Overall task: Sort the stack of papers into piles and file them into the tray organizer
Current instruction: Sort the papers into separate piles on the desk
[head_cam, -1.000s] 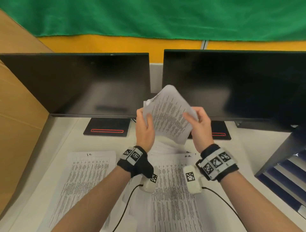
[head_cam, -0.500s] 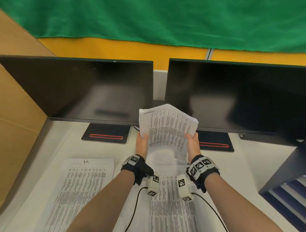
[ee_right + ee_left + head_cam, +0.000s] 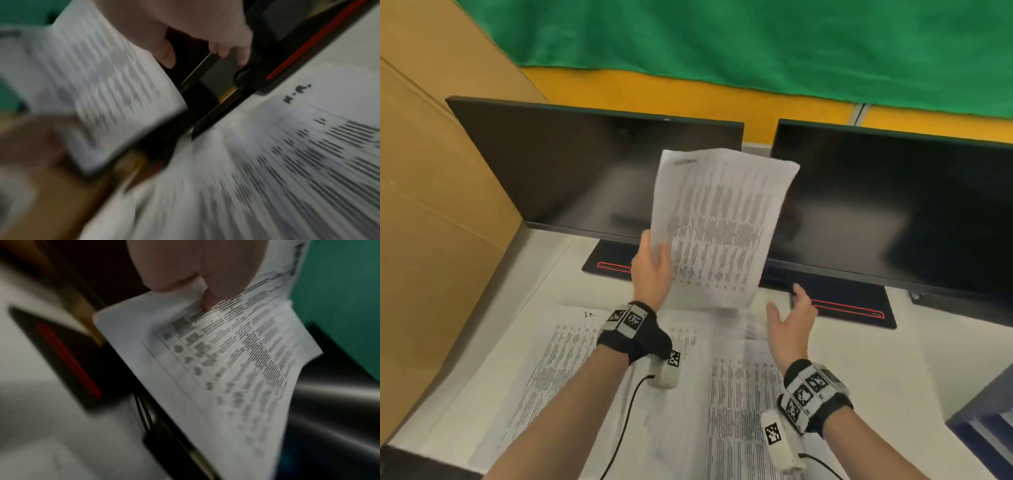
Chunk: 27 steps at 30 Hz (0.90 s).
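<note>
My left hand (image 3: 652, 263) pinches the left edge of a printed sheet of paper (image 3: 719, 226) and holds it upright in front of the monitors. In the left wrist view thumb and fingers (image 3: 207, 301) clamp that sheet (image 3: 226, 369). My right hand (image 3: 791, 313) hovers just right of the sheet's lower corner, fingers relaxed, holding nothing; the right wrist view shows it (image 3: 205, 53) apart from the sheet (image 3: 98, 91). Two piles of printed pages lie flat on the desk: one at the left (image 3: 558, 370), one under my right forearm (image 3: 743, 404), headed with handwritten letters (image 3: 296, 94).
Two dark monitors (image 3: 585, 171) (image 3: 900, 205) stand at the back on black bases with red outlines (image 3: 849, 308). A brown cardboard wall (image 3: 431, 205) bounds the left. The dark tray organizer (image 3: 983, 428) shows at the lower right edge. Wrist camera cables trail over the pages.
My right hand has let go of the sheet and dropped to the right. The left hand alone now holds the sheet, raised higher, and it has flattened out.
</note>
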{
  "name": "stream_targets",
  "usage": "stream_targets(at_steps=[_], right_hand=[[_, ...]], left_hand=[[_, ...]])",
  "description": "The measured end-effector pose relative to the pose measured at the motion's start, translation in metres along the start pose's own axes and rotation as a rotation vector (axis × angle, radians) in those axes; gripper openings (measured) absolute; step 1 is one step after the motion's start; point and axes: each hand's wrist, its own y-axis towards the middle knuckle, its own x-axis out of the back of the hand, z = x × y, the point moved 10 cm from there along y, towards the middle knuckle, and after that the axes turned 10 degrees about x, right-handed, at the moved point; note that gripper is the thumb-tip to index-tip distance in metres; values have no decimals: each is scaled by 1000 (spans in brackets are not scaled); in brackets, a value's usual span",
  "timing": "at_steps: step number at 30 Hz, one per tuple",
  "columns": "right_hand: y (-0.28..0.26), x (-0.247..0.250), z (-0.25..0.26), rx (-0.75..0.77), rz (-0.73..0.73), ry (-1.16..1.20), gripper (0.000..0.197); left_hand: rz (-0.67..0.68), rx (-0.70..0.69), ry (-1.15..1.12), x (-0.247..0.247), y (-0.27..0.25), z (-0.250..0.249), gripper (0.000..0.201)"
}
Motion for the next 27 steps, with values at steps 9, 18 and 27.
stream_targets(at_steps=[9, 18, 27], right_hand=[[-226, -197, 54, 892, 1397, -579, 54], [-251, -212, 6, 908, 1517, -837, 62], [-236, -169, -22, 755, 1518, -799, 75]], left_hand=[[-238, 433, 401, 225, -4, 115, 40], [-170, 868, 549, 334, -58, 232, 26], [-100, 925, 756, 322, -20, 252, 31]])
